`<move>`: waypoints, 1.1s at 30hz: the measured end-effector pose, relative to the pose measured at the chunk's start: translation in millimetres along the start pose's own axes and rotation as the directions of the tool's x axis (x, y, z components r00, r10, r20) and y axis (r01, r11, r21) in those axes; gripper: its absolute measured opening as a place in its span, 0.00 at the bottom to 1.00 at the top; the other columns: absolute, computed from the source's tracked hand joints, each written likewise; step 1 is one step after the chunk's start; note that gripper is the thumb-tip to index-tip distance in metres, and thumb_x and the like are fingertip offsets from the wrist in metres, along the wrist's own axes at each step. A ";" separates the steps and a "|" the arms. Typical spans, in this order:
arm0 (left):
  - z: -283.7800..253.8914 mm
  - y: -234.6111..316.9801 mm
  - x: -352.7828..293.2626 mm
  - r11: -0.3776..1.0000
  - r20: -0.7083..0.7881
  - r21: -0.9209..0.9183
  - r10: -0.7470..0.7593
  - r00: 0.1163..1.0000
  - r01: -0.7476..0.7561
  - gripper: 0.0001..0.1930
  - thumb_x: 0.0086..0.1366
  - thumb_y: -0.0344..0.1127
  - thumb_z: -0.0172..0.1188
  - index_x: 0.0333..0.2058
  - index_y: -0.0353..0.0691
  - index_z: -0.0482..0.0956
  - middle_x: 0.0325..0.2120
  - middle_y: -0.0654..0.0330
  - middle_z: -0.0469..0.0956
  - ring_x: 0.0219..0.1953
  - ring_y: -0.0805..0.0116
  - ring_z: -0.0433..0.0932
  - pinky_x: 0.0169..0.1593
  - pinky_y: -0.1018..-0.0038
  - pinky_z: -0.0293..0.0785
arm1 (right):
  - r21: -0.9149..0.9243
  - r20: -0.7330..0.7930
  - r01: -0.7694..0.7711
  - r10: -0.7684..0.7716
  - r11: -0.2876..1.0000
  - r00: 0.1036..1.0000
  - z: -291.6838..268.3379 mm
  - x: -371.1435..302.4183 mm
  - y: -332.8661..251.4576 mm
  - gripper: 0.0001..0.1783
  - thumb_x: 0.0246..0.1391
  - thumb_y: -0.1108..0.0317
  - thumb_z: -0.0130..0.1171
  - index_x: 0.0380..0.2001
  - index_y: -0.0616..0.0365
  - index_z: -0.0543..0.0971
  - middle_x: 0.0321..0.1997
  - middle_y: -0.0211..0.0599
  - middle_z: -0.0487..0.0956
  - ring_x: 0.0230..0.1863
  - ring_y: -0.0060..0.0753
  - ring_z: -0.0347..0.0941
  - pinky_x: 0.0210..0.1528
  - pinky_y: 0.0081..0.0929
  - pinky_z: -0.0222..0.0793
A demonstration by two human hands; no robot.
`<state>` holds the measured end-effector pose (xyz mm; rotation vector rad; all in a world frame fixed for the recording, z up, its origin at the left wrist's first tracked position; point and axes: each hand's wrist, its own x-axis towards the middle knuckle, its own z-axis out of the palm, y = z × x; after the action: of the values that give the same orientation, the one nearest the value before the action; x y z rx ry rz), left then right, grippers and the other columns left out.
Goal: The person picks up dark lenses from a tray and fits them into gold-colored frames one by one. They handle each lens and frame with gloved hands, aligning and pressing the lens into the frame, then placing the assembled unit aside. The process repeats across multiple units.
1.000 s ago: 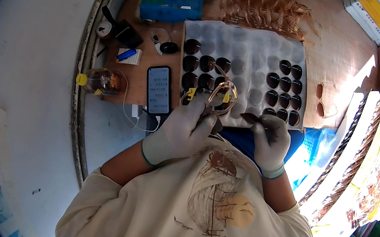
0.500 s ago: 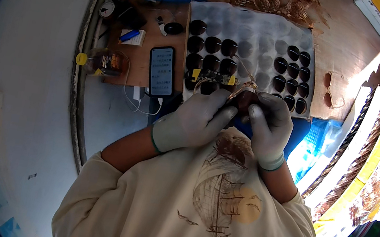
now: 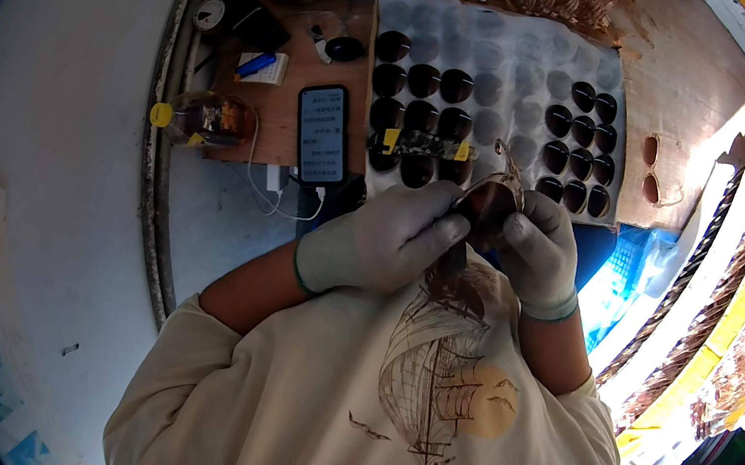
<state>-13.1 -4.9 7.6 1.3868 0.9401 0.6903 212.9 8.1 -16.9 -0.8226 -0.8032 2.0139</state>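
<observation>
Holding one brown-lensed glasses frame between them, the left hand and the right hand, both gloved, keep fingers pinched upon it, before one white tray. On the tray's right side I count eleven dark lenses; leftward lie one phone and one bottle.

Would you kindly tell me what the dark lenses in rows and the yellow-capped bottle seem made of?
Lenses: glossy, dark plastic or glass; bright reflections show the gloss but cannot settle which. Bottle: probably clear, smooth plastic, since it looks see-through; glass remains possible.
</observation>
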 end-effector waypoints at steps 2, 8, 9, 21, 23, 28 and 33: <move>-2.2 -0.5 -1.7 1.000 0.004 -0.025 0.005 1.000 -0.005 0.13 0.75 0.36 0.49 0.46 0.29 0.72 0.26 0.50 0.81 0.29 0.55 0.83 0.35 0.64 0.77 | -0.025 0.040 0.001 0.000 1.000 0.999 -2.8 3.1 0.6 0.17 0.61 0.66 0.59 0.42 0.75 0.80 0.37 0.42 0.82 0.37 0.27 0.76 0.43 0.26 0.73; -2.2 -7.4 -4.3 0.999 -0.059 0.036 0.038 0.998 -0.036 0.17 0.78 0.42 0.46 0.46 0.30 0.73 0.26 0.56 0.83 0.28 0.69 0.84 0.35 0.73 0.78 | -0.253 0.011 0.005 -0.002 0.967 1.000 2.5 5.8 -3.6 0.15 0.62 0.67 0.60 0.42 0.73 0.82 0.35 0.34 0.80 0.36 0.20 0.73 0.41 0.22 0.71; -3.0 1.4 -4.7 0.999 -0.062 0.039 0.006 0.998 -0.004 0.17 0.78 0.42 0.46 0.45 0.31 0.73 0.26 0.56 0.83 0.27 0.70 0.83 0.34 0.73 0.78 | -0.288 0.012 0.006 -0.003 0.958 1.000 3.0 6.4 -4.8 0.15 0.62 0.68 0.59 0.42 0.72 0.82 0.34 0.32 0.80 0.35 0.19 0.73 0.40 0.21 0.70; 6.3 -8.7 -4.3 0.958 -0.152 0.276 0.117 0.981 -0.072 0.15 0.75 0.39 0.50 0.45 0.30 0.74 0.23 0.48 0.79 0.24 0.52 0.82 0.29 0.65 0.76 | -0.109 -0.111 -0.114 0.102 0.988 0.989 14.4 3.1 -0.6 0.17 0.66 0.66 0.56 0.49 0.70 0.78 0.43 0.36 0.80 0.44 0.24 0.75 0.50 0.25 0.71; 10.6 -3.1 -3.3 0.981 -0.148 0.177 0.101 0.984 -0.074 0.14 0.75 0.38 0.51 0.46 0.30 0.74 0.23 0.46 0.78 0.24 0.48 0.82 0.29 0.63 0.75 | 0.213 -0.069 -0.095 0.112 0.972 0.991 20.5 -0.9 6.1 0.21 0.67 0.64 0.53 0.55 0.70 0.75 0.50 0.41 0.80 0.51 0.31 0.75 0.58 0.30 0.70; 7.6 -8.3 -7.5 0.923 -0.048 0.356 0.172 0.984 -0.144 0.13 0.71 0.35 0.54 0.46 0.30 0.74 0.22 0.45 0.78 0.25 0.44 0.81 0.29 0.60 0.75 | 0.450 0.074 -0.035 0.001 0.892 0.997 24.9 -2.0 9.8 0.26 0.70 0.58 0.50 0.59 0.70 0.71 0.57 0.48 0.77 0.59 0.40 0.73 0.66 0.36 0.65; 6.1 -3.5 -8.7 0.888 0.019 0.412 0.217 0.976 -0.205 0.13 0.70 0.33 0.54 0.46 0.29 0.74 0.24 0.44 0.78 0.26 0.45 0.81 0.31 0.59 0.76 | 0.514 0.125 -0.049 -0.018 0.857 0.992 18.9 -1.5 19.3 0.28 0.71 0.53 0.52 0.57 0.70 0.72 0.54 0.48 0.79 0.57 0.38 0.75 0.63 0.35 0.69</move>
<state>-12.5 -15.7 5.1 1.8807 1.0033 0.6995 190.7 -7.0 -20.1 -0.3918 -0.2842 2.1657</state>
